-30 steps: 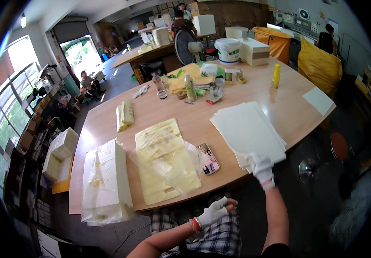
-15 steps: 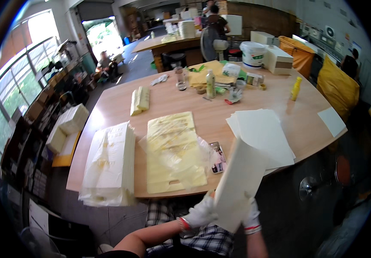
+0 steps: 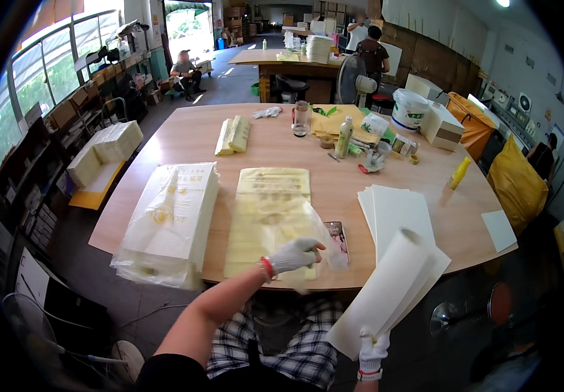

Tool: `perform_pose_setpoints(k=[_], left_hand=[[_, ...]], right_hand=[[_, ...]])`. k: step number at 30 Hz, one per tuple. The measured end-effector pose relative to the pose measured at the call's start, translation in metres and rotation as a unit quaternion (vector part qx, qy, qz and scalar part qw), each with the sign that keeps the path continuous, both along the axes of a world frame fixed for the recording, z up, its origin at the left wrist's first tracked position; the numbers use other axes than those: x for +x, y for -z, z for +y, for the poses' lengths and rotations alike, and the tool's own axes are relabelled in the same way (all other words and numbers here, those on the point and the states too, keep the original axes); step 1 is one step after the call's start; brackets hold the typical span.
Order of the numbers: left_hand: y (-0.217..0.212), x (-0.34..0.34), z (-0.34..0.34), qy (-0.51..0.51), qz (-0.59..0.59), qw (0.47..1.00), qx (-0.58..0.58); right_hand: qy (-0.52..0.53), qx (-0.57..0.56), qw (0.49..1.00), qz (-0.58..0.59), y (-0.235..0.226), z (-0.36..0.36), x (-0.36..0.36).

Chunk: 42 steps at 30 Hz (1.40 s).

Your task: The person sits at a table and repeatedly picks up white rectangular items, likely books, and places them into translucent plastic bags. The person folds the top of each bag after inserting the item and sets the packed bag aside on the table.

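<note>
My gloved left hand (image 3: 297,255) is over the lower right of a flat pale-yellow bag (image 3: 272,179), its fingers pinched together at a thin clear plastic bag (image 3: 288,219). That plastic drapes over the yellow bag and reaches a phone (image 3: 338,243). Lower right, my gloved right hand (image 3: 373,346) grips the bottom end of several white sheets (image 3: 386,294). The sheets are curled over, tilted, and hang across the table's near edge. Just beyond them, on the table, lies a stack of similar white sheets (image 3: 399,209).
A tall stack of plastic-wrapped white bags (image 3: 167,215) stands left. Farther back are a folded yellow bundle (image 3: 233,135), a glass (image 3: 301,119), a bottle (image 3: 344,137), a white bucket (image 3: 408,110) and a yellow bottle (image 3: 459,173). A stool (image 3: 500,304) stands right; other people are far off.
My left hand has let go of the white sheets and moved up to the clear plastic. My right hand keeps the sheets, now lower and fanned apart. The view has shifted.
</note>
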<state>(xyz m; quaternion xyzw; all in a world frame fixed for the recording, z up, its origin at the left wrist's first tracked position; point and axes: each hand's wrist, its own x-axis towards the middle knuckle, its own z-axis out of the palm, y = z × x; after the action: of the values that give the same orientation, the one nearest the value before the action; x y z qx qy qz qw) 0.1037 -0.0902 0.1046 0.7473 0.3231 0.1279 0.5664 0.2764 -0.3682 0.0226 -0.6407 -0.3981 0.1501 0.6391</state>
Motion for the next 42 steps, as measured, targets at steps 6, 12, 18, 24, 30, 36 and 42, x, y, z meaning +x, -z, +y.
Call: perform_pose_setpoints(k=[6,12,18,24,30,36,42], left_hand=[[-0.001,-0.062,-0.001,-0.130,-0.106,0.978,-0.127],[0.026,-0.050,-0.111,0.015,0.012,0.921,0.389],[0.041,-0.093,-0.060,-0.223,-0.001,0.912,0.345],[0.019,-0.081,-0.102,-0.029,0.060,0.921,0.384],[-0.001,-0.020,-0.105,0.017,0.144,0.935,0.324],[0.044,-0.062,-0.061,-0.148,0.073,0.930,0.329],[0.116,-0.101,-0.047,-0.050,0.103,0.897,0.427]], right_hand=[[-0.174,-0.159,0.918,-0.320,-0.053,0.007,-0.027],[-0.256,-0.254,0.883,-0.298,-0.025,0.054,-0.053],[-0.316,-0.220,0.904,-0.186,-0.037,0.084,-0.077],[-0.273,-0.223,0.907,-0.230,-0.024,0.102,-0.104],[-0.246,-0.258,0.867,-0.347,0.034,0.129,-0.102],[-0.099,-0.382,0.897,-0.198,-0.003,0.156,-0.104],[-0.015,-0.280,0.901,-0.331,0.068,0.203,-0.101]])
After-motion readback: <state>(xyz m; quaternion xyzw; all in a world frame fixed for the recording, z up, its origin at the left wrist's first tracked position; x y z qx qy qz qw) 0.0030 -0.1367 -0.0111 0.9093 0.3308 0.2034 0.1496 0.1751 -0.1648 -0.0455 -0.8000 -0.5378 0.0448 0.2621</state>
